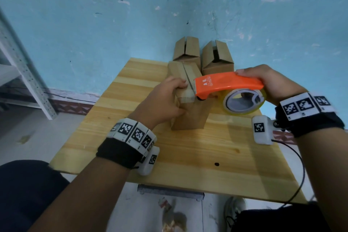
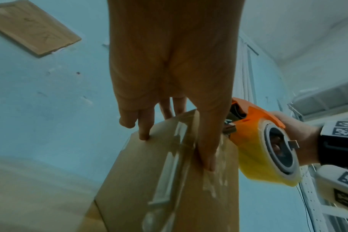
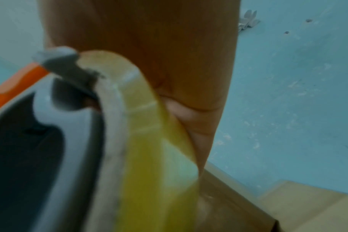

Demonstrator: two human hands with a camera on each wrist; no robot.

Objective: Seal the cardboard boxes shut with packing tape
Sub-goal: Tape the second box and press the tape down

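While the left hand (image 1: 165, 98) steadies the near box (image 1: 188, 111), the right hand (image 1: 273, 84) brings the orange tape dispenser (image 1: 226, 84) to its top. This box stands upright on the wooden worktop (image 1: 188, 156), in the middle and a little to the far side. It is taller than it is wide, so its long axis is vertical. The seam between its two top flaps runs from the near side to the far side.

The left hand is bent over the top left edge of the box. Its fingers (image 2: 144, 125) curl onto the top, and in the left wrist view the thumb lies straight down the near side, pressing on shiny clear tape that is already stuck there. I think the hand is placed so for two reasons: it keeps the narrow box from tipping, and it holds down the end of the tape.

The right hand is closed around the back of the dispenser, fingers over the orange cover and the yellowish tape roll (image 1: 244, 101) below the palm. The dispenser lies almost level, its long axis going left to right. Its cutting end points left and touches, or nearly touches, the near top edge of the box. So the tool lies across the seam, not along it; to follow the seam it would probably have to turn toward the far side.

Two other boxes (image 1: 203, 54) stand at the far edge of the worktop against the blue wall (image 1: 113, 24), and their flaps are not yet taped.
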